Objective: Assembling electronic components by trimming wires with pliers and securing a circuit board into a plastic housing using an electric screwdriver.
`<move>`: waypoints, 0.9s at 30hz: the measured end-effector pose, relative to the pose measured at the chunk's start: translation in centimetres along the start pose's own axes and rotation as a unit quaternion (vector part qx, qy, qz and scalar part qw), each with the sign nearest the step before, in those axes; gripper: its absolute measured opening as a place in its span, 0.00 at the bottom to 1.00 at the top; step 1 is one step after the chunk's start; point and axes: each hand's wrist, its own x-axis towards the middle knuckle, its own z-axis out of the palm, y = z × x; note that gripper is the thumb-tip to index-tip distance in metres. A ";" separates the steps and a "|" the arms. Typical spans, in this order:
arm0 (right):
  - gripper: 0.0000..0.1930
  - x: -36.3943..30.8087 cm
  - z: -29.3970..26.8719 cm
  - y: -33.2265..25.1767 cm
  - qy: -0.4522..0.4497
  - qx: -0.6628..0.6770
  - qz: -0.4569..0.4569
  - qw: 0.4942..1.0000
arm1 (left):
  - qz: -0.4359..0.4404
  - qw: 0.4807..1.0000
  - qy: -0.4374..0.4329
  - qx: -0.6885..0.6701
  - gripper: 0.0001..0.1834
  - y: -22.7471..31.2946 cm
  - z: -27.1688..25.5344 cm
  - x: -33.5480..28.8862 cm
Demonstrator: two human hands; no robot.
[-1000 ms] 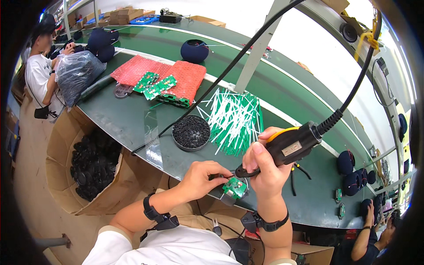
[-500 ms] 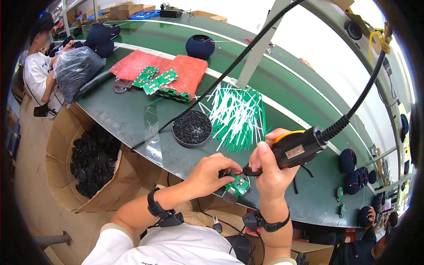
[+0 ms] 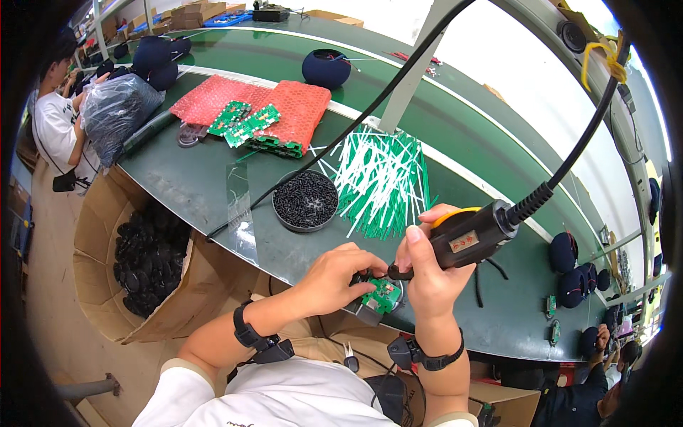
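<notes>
My right hand [image 3: 434, 274] is wrapped round a black electric screwdriver [image 3: 475, 236], which has a yellow strip on top and a thick cable rising from its end. Its dark nose points left, at the far edge of a green circuit board [image 3: 385, 296]. The board rests in a dark round housing at the table's near edge. My left hand [image 3: 341, 276] is closed over the board's left side, thumb on the edge and fingertips at the screwdriver's nose. Those fingers hide the tip and whatever lies under it.
Ahead lie a round tin of small black pieces [image 3: 306, 201] and white and green strips [image 3: 377, 178]. Circuit boards [image 3: 245, 124] lie on red bubble wrap [image 3: 299, 107]. A carton [image 3: 92, 263] of black discs stands left. A black cable [image 3: 370, 105] crosses overhead. Other people sit at both sides.
Both hands, the screwdriver and the board keep nearly the same positions relative to each other. The whole view has shifted slightly.
</notes>
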 end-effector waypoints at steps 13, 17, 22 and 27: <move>0.13 -0.2 0.4 -0.8 0.010 0.050 0.046 0.998 | -0.029 0.999 -0.005 0.023 0.23 1.2 0.0 0.1; 0.14 -0.7 0.2 -0.3 0.029 0.027 0.047 0.998 | -0.028 0.998 -0.014 0.046 0.23 1.1 0.1 0.1; 0.15 -1.2 0.0 0.0 0.017 0.011 0.079 0.997 | -0.030 0.998 -0.015 0.051 0.22 1.1 0.0 0.1; 0.15 -1.5 -0.2 0.4 0.015 0.015 0.077 0.997 | -0.031 0.998 -0.014 0.051 0.22 0.9 0.1 0.1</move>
